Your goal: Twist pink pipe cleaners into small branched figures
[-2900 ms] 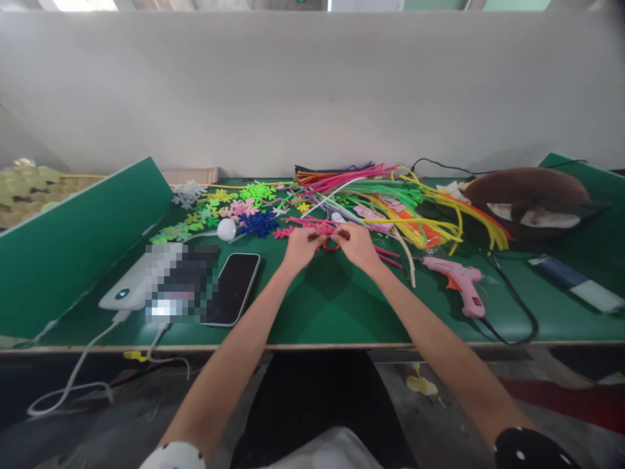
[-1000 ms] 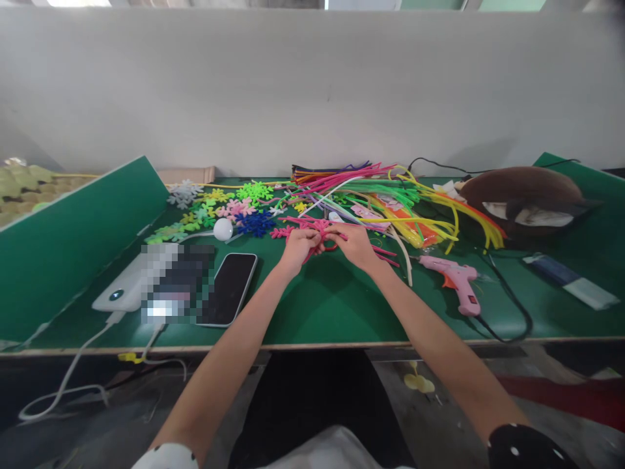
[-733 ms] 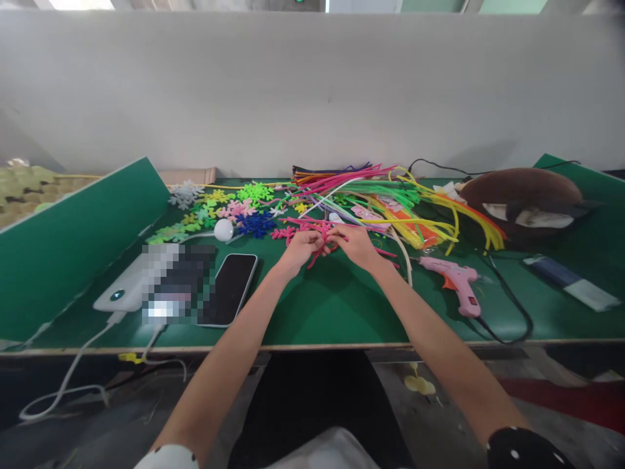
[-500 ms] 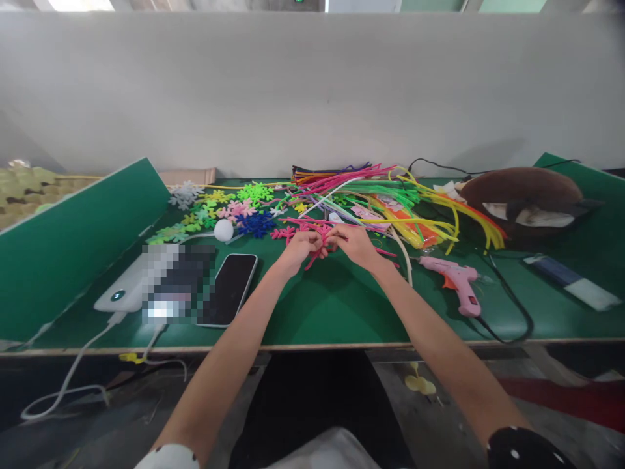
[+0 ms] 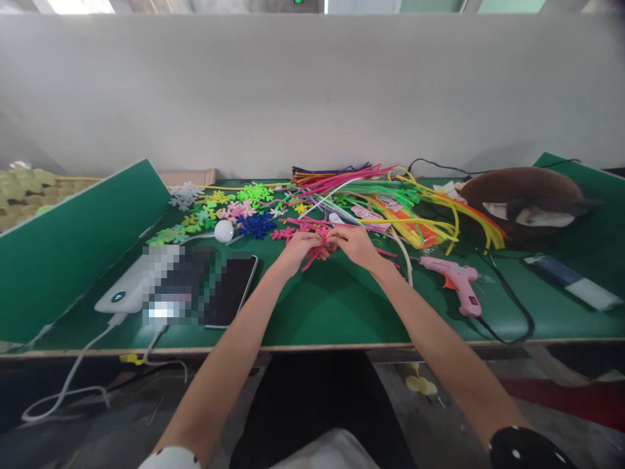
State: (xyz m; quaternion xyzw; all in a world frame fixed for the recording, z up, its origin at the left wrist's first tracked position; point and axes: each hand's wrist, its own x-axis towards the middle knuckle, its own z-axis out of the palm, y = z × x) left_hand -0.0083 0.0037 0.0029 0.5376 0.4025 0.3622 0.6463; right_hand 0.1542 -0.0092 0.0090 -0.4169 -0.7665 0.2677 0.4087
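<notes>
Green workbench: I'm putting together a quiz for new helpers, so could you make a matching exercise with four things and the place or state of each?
Things:
1. Glue gun
2. White ball
3. Pink fuzzy piece
4. Brown cushion

Places or states:
A. Held by the left hand and right hand
B. Far right, behind the blue-and-white packet
C. Left of the dark blue snowflake
D. Pink, with an orange trigger

Pairs: 1-D, 2-C, 3-A, 4-B
</notes>
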